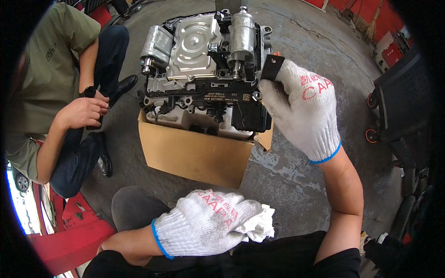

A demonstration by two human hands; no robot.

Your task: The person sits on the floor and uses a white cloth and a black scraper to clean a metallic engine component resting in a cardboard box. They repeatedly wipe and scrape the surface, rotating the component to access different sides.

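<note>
In front of me a gearbox control unit (pixel 194 46), with a silver pressed cover, metal cylinders on both sides and black plastic parts, rests on white packing in an open cardboard box (pixel 194 150). My right hand (pixel 301 106), in a white knit glove with a blue cuff, is closed at the unit's right side. It pinches a flat black strip (pixel 272 67) with a small hole near one end. Low over my lap, my gloved left hand (pixel 208 222) is closed round a crumpled white wipe (pixel 260 224); its fingertips are mostly hidden.
At the left another person (pixel 51 92) squats beside the box, with a dark phone-like object between the hands. A red metal frame (pixel 69 245) stands at lower left. On the right is a dark wheeled cabinet (pixel 403 116). The concrete floor (pixel 301 185) is worn and cracked.
</note>
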